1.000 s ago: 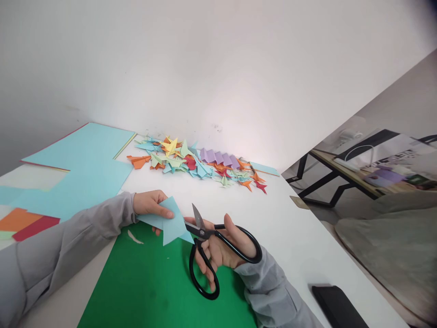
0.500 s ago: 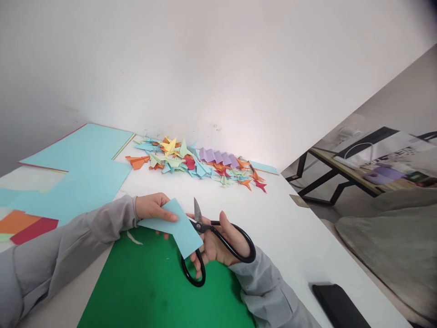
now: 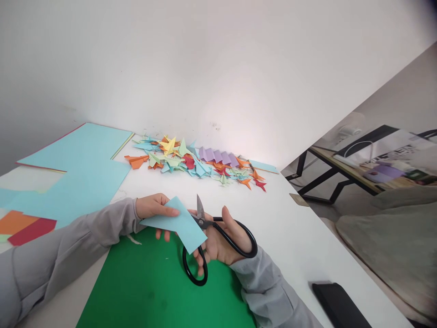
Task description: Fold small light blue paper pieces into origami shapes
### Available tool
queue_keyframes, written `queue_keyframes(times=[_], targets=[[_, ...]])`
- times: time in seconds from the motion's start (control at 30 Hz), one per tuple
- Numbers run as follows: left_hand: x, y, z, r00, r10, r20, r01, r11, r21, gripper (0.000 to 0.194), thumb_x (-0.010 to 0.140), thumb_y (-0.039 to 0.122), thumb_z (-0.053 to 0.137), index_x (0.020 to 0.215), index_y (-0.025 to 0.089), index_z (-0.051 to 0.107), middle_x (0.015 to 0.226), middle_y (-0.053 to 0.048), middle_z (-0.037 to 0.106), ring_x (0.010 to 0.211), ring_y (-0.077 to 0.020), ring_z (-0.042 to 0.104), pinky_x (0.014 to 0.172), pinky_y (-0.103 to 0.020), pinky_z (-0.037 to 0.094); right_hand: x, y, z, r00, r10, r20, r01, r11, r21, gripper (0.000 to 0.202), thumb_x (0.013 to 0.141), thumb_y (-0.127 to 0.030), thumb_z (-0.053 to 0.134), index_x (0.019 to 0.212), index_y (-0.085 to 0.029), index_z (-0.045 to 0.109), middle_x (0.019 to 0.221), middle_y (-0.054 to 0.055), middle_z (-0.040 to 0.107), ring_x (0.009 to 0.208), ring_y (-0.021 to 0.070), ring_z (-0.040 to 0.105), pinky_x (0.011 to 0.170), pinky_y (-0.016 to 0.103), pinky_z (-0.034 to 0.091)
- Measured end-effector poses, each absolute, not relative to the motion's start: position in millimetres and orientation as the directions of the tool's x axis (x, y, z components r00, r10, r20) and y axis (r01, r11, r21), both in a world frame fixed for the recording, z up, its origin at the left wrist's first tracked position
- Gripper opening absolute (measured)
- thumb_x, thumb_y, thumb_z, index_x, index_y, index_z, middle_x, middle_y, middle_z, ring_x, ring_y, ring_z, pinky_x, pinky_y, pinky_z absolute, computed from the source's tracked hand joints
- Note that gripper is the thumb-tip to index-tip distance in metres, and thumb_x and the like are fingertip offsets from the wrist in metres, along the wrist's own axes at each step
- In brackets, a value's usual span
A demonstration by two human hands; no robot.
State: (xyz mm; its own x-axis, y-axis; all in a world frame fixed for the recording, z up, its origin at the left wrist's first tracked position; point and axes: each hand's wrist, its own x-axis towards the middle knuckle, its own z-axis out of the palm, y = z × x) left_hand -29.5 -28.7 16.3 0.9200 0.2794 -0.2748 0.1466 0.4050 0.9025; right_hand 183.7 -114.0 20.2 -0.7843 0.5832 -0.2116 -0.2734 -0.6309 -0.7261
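My left hand pinches a bent strip of light blue paper, thumb on top and fingers below. In my right hand is a pair of scissors with black loop handles, its blades spread apart. One blade points up beside the paper; the other is largely hidden behind the paper. The strip's lower right end lies across the scissors near the lower loop. Both hands are above a green mat.
Small folded paper shapes in several colours lie along the wall. Light blue sheets and orange and red pieces are at the left. A black flat object rests at the right, near a side table with bags.
The paper and the scissors have shifted slightly to the right and up, with the paper's lower end tilting further right. Both hands keep their hold.
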Motion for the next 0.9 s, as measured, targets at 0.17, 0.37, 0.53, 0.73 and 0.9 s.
queue_keyframes(times=[0.17,0.37,0.53,0.73,0.9], targets=[[-27.9,-30.0,11.9,0.936,0.241,-0.256,0.128,0.445,0.886,0.030,0.076,0.032,0.058,0.076,0.004,0.067,0.055,-0.010,0.066,0.042,-0.0160,0.060,0.045,-0.026,0.052,185.5,-115.0,21.8,-0.828,0.523,-0.204,-0.237,-0.655,-0.718,0.082,0.071,-0.070,-0.008,0.131,-0.019,0.019,0.083,0.010,0.061,0.061,0.0203,0.060,0.063,0.042,0.043],[-27.5,-30.8,13.2,0.939,0.219,-0.266,0.141,0.459,0.877,0.030,0.078,0.031,0.056,0.075,0.003,0.067,0.058,-0.012,0.067,0.048,-0.0181,0.062,0.049,-0.028,0.054,184.7,-114.1,21.5,-0.809,0.548,-0.211,-0.235,-0.632,-0.738,0.084,0.070,-0.072,-0.004,0.129,-0.019,0.025,0.081,0.009,0.061,0.058,0.0192,0.059,0.061,0.041,0.043],[-27.5,-29.0,10.9,0.909,0.298,-0.292,0.127,0.469,0.874,0.029,0.075,0.031,0.058,0.077,0.003,0.067,0.063,-0.013,0.068,0.049,-0.0186,0.063,0.049,-0.029,0.054,183.7,-111.5,19.8,-0.791,0.586,-0.175,-0.284,-0.605,-0.744,0.086,0.069,-0.074,-0.002,0.129,-0.019,0.026,0.084,0.010,0.061,0.061,0.0201,0.059,0.056,0.036,0.043],[-27.5,-26.7,6.0,0.900,0.324,-0.290,0.102,0.490,0.865,0.029,0.075,0.031,0.059,0.075,0.003,0.067,0.063,-0.014,0.068,0.047,-0.0185,0.063,0.049,-0.029,0.055,181.8,-111.6,20.4,-0.741,0.645,-0.189,-0.311,-0.578,-0.754,0.086,0.068,-0.074,-0.004,0.129,-0.021,0.026,0.097,0.013,0.059,0.062,0.0201,0.059,0.056,0.039,0.044],[-28.0,-27.1,6.0,0.914,0.298,-0.276,0.097,0.499,0.861,0.029,0.076,0.030,0.056,0.077,0.003,0.067,0.063,-0.014,0.068,0.047,-0.0186,0.063,0.048,-0.028,0.055,181.5,-112.8,19.4,-0.759,0.630,-0.164,-0.317,-0.578,-0.752,0.085,0.069,-0.074,-0.001,0.131,-0.020,0.024,0.095,0.013,0.060,0.063,0.0194,0.059,0.056,0.036,0.044]])
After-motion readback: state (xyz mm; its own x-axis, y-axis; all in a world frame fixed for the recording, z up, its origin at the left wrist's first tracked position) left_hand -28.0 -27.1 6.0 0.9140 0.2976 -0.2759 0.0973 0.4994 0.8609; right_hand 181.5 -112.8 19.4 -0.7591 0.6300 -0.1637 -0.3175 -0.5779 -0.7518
